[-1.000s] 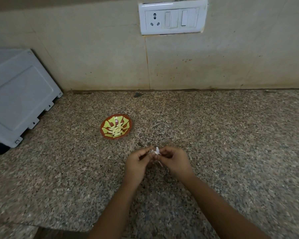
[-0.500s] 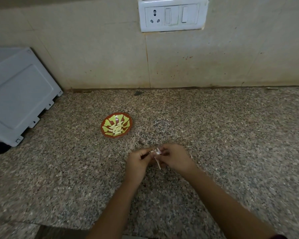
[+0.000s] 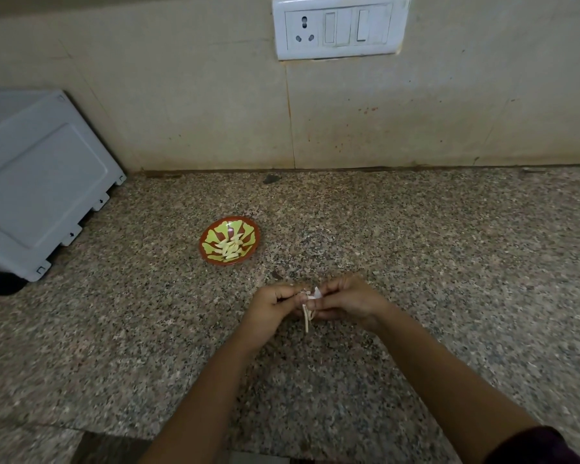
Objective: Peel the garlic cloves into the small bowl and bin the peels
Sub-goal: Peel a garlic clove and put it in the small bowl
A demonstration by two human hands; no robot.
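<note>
A small red bowl (image 3: 252, 229) with a green leaf pattern sits on the granite counter and holds several peeled garlic cloves (image 3: 230, 248). In front of it and to the right, my left hand (image 3: 272, 303) and my right hand (image 3: 347, 300) meet fingertip to fingertip. Between them they pinch a small white garlic clove (image 3: 314, 293). A thin strip of peel (image 3: 306, 318) hangs down from the fingers. Most of the clove is hidden by the fingers. No bin is in view.
A grey-white appliance (image 3: 37, 182) stands on the counter at the far left. A switch and socket plate (image 3: 340, 26) is on the tiled wall behind. The counter's front edge (image 3: 114, 433) runs along the bottom left.
The hands stay together at the same spot on the counter. The strip of peel now hangs lower from the fingers than one second ago. The bowl has not moved.
</note>
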